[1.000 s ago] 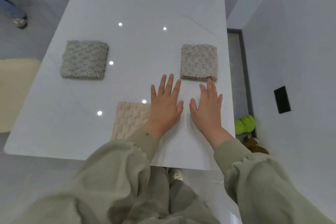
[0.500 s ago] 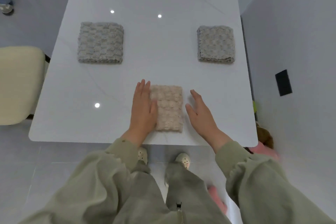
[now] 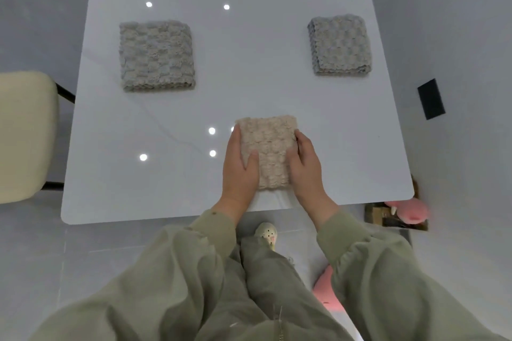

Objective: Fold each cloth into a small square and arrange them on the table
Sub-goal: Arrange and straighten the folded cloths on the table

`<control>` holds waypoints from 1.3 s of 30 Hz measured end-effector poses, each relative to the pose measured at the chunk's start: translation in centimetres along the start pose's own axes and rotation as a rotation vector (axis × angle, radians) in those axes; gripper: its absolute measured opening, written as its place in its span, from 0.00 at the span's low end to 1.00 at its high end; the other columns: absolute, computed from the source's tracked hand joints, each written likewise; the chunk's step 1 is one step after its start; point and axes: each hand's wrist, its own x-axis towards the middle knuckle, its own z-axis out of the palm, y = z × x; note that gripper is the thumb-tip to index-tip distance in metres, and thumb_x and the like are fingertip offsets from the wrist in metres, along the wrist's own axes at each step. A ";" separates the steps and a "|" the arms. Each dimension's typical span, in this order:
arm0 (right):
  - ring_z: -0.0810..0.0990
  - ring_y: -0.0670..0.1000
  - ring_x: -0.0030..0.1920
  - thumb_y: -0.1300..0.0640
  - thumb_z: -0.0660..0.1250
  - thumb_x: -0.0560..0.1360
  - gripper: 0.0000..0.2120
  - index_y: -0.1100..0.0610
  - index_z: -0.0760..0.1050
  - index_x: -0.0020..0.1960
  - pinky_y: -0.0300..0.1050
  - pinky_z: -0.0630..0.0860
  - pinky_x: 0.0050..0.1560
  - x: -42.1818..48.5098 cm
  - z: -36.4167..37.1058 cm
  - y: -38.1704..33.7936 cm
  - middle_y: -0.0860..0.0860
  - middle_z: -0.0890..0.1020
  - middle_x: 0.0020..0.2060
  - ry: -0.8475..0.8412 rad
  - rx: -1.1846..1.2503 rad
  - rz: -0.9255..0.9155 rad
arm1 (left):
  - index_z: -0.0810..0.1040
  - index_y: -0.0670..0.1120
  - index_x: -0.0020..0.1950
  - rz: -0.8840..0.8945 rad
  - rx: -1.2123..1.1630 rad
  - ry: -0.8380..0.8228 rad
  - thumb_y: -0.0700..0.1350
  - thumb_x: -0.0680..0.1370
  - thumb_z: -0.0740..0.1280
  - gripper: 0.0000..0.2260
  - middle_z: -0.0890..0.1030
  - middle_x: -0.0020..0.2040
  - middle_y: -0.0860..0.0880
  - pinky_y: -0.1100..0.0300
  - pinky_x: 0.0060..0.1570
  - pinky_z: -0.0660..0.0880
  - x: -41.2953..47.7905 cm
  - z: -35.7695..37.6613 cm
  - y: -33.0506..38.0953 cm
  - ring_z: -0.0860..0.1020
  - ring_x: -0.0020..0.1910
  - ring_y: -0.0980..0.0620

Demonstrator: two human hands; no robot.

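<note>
Your bumpy beige cloth [image 3: 268,144] lies folded; left hand [image 3: 237,169] and right hand [image 3: 307,167] pinch its sides, thumbs on top.

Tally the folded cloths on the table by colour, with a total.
grey cloth: 2, one left, one right
beige cloth: 1
Total: 3
</note>
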 end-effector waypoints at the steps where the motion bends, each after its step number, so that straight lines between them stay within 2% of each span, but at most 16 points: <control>1: 0.66 0.44 0.68 0.57 0.58 0.80 0.22 0.57 0.61 0.73 0.29 0.63 0.64 0.0 -0.1 -0.1 0.49 0.67 0.70 0.000 0.002 -0.004 | 0.56 0.46 0.76 -0.010 -0.004 0.006 0.48 0.77 0.56 0.28 0.62 0.71 0.56 0.65 0.70 0.58 0.0 0.0 0.0 0.60 0.70 0.61; 3: 0.66 0.47 0.69 0.56 0.59 0.79 0.23 0.57 0.62 0.73 0.39 0.63 0.68 0.3 -0.7 -0.2 0.50 0.68 0.70 0.021 0.018 -0.002 | 0.55 0.45 0.76 -0.024 -0.019 0.022 0.48 0.78 0.57 0.27 0.61 0.74 0.52 0.61 0.72 0.57 0.2 -0.3 0.0 0.59 0.72 0.59; 4: 0.66 0.47 0.69 0.56 0.59 0.80 0.23 0.57 0.61 0.73 0.41 0.63 0.69 0.5 -1.1 -0.2 0.51 0.68 0.70 0.037 0.025 0.010 | 0.55 0.45 0.76 -0.024 -0.023 0.027 0.47 0.80 0.57 0.26 0.60 0.75 0.51 0.63 0.72 0.57 0.4 -0.5 0.1 0.58 0.72 0.59; 7: 0.64 0.48 0.71 0.56 0.57 0.81 0.22 0.58 0.60 0.74 0.38 0.60 0.69 1.2 -2.1 -0.2 0.51 0.66 0.72 0.068 0.012 0.019 | 0.54 0.44 0.76 -0.031 -0.010 0.033 0.43 0.82 0.57 0.24 0.58 0.76 0.51 0.79 0.65 0.54 1.0 -0.6 0.5 0.56 0.70 0.63; 8: 0.64 0.48 0.71 0.56 0.57 0.81 0.22 0.58 0.60 0.74 0.37 0.60 0.68 1.5 -2.2 -0.2 0.51 0.66 0.72 0.067 0.009 0.018 | 0.54 0.44 0.76 -0.037 -0.012 0.036 0.42 0.82 0.56 0.24 0.58 0.76 0.50 0.80 0.63 0.54 1.2 -0.4 0.6 0.57 0.71 0.62; 13: 0.68 0.47 0.67 0.58 0.58 0.80 0.21 0.57 0.63 0.72 0.35 0.63 0.63 2.4 -0.6 -0.9 0.50 0.70 0.68 0.036 -0.014 -0.014 | 0.55 0.44 0.76 -0.053 0.012 0.034 0.50 0.77 0.55 0.29 0.60 0.75 0.50 0.64 0.71 0.56 1.6 1.0 0.7 0.58 0.71 0.60; 16: 0.68 0.48 0.68 0.58 0.58 0.80 0.21 0.57 0.63 0.72 0.41 0.64 0.68 2.3 -0.3 -0.9 0.51 0.70 0.69 0.007 -0.024 -0.037 | 0.55 0.43 0.76 -0.053 0.033 0.025 0.49 0.77 0.55 0.29 0.60 0.75 0.49 0.62 0.71 0.56 1.6 1.2 0.7 0.58 0.72 0.58; 18: 0.66 0.48 0.70 0.58 0.57 0.80 0.22 0.58 0.62 0.73 0.41 0.61 0.70 2.3 -0.9 -0.8 0.51 0.68 0.71 0.003 -0.063 -0.049 | 0.56 0.43 0.76 0.004 0.116 0.019 0.47 0.78 0.56 0.27 0.59 0.75 0.47 0.60 0.72 0.55 1.7 0.6 0.7 0.58 0.72 0.57; 20: 0.61 0.48 0.73 0.57 0.57 0.80 0.23 0.58 0.59 0.74 0.40 0.56 0.72 2.3 -1.8 -0.8 0.51 0.64 0.73 0.019 -0.144 -0.082 | 0.58 0.42 0.75 0.136 0.300 -0.018 0.47 0.78 0.56 0.26 0.59 0.76 0.46 0.59 0.73 0.52 2.4 -0.4 0.8 0.56 0.74 0.55; 24: 0.56 0.53 0.75 0.54 0.57 0.80 0.25 0.59 0.58 0.74 0.56 0.49 0.75 2.1 -3.2 -0.7 0.55 0.60 0.75 0.103 -0.397 -0.152 | 0.62 0.42 0.74 0.491 0.681 -0.289 0.50 0.78 0.54 0.25 0.59 0.76 0.44 0.49 0.74 0.51 4.9 -2.1 2.0 0.52 0.75 0.50; 27: 0.50 0.52 0.76 0.49 0.52 0.78 0.27 0.59 0.59 0.74 0.54 0.42 0.74 1.5 -3.1 -0.6 0.54 0.54 0.76 0.178 -0.541 -0.109 | 0.60 0.44 0.75 0.685 0.849 -0.527 0.53 0.78 0.51 0.27 0.57 0.77 0.46 0.51 0.74 0.46 7.5 -2.5 3.9 0.50 0.76 0.50; 30: 0.49 0.52 0.76 0.49 0.52 0.79 0.26 0.58 0.58 0.74 0.52 0.42 0.74 0.4 -1.9 -0.4 0.54 0.53 0.76 0.288 -0.511 -0.034 | 0.58 0.46 0.76 0.795 0.943 -0.728 0.56 0.78 0.49 0.28 0.54 0.77 0.48 0.54 0.74 0.44 10.7 -2.3 5.4 0.49 0.76 0.51; 32: 0.51 0.52 0.76 0.52 0.54 0.80 0.24 0.59 0.58 0.74 0.49 0.45 0.75 -0.2 -0.4 -0.4 0.54 0.55 0.76 0.405 -0.433 0.056 | 0.57 0.47 0.76 0.729 0.886 -0.858 0.55 0.81 0.52 0.25 0.54 0.77 0.49 0.55 0.75 0.46 12.8 -2.0 5.9 0.50 0.76 0.53; 35: 0.57 0.51 0.74 0.54 0.54 0.81 0.23 0.60 0.59 0.74 0.40 0.51 0.72 -1.4 1.9 -0.9 0.54 0.60 0.74 0.687 -0.096 0.264 | 0.60 0.51 0.75 0.475 0.676 -0.984 0.52 0.82 0.56 0.22 0.57 0.76 0.54 0.65 0.72 0.49 14.9 -1.9 6.3 0.54 0.75 0.59; 37: 0.60 0.49 0.73 0.55 0.52 0.82 0.21 0.58 0.59 0.74 0.41 0.54 0.73 -2.4 3.6 -1.4 0.51 0.64 0.73 0.855 0.155 0.383 | 0.63 0.54 0.74 0.294 0.512 -1.051 0.52 0.81 0.57 0.20 0.60 0.75 0.57 0.66 0.69 0.53 15.7 -1.8 6.7 0.57 0.73 0.61; 39: 0.63 0.49 0.72 0.57 0.53 0.82 0.20 0.58 0.61 0.73 0.45 0.58 0.73 -3.3 5.5 -1.5 0.51 0.66 0.71 1.009 0.297 0.436 | 0.66 0.53 0.72 0.164 0.400 -1.100 0.51 0.82 0.57 0.18 0.64 0.73 0.58 0.67 0.67 0.56 16.1 -1.7 7.1 0.61 0.71 0.62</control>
